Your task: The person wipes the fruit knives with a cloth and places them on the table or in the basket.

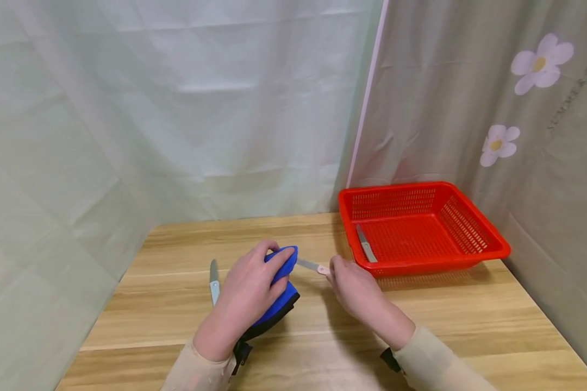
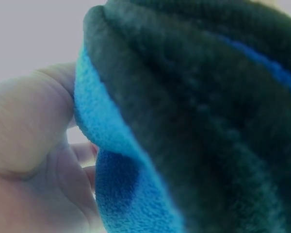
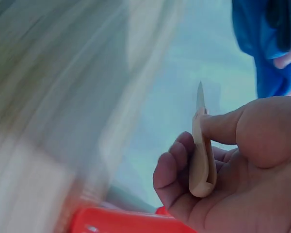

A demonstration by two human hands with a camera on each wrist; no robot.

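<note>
My left hand [image 1: 254, 282] grips a blue cloth [image 1: 285, 264] with black edging, its fold bunched between thumb and fingers. In the left wrist view the cloth [image 2: 136, 194] and its dark border fill most of the picture. My right hand [image 1: 357, 288] holds a small folding knife [image 1: 323, 269] by its pinkish handle. The blade points left, its tip close to the cloth. A slot runs along the handle [image 3: 200, 170] in the right wrist view, with the thumb pressed near the blade end. Left of my left hand lies a second knife [image 1: 214, 288] with a light blue handle, partly hidden.
A red plastic basket [image 1: 423, 266] with slotted walls stands at the back right of the wooden table [image 1: 166, 320]. Inside it, along the left wall, rests another knife [image 1: 367, 247] with a pale handle. Curtains [image 1: 225, 108] hang behind the table and at both sides.
</note>
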